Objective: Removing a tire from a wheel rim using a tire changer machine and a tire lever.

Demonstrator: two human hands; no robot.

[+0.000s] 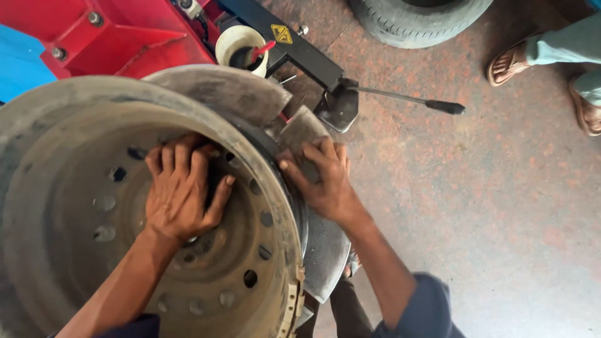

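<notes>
Both hands are working on a bare steel wheel rim [81, 206] that is sitting on the round table of a red tyre machine [125, 37]. Left hand [181, 191] is pressing flat into the rim's centre dish, fingers spread and slightly curled over the hub hole, gripping nothing closed but bearing on the metal. Right hand [322, 178] is clasping the rim's outer edge just beside the left, thumb on the near face and fingers wrapped over the lip, against one of the grey clamp plates [307, 134].

Judging from how things lie, the rim is already stripped, since no rubber is showing on it, and it appears to be being seated or shifted on the table; whether the clamps are biting yet cannot be told. Beyond the right hand a black-handled lever [407, 98] is sticking out, a pale tub [241, 47] is standing above both hands, and a loose tyre [419, 19] is lying farther off, near another person's sandalled feet [510, 62].
</notes>
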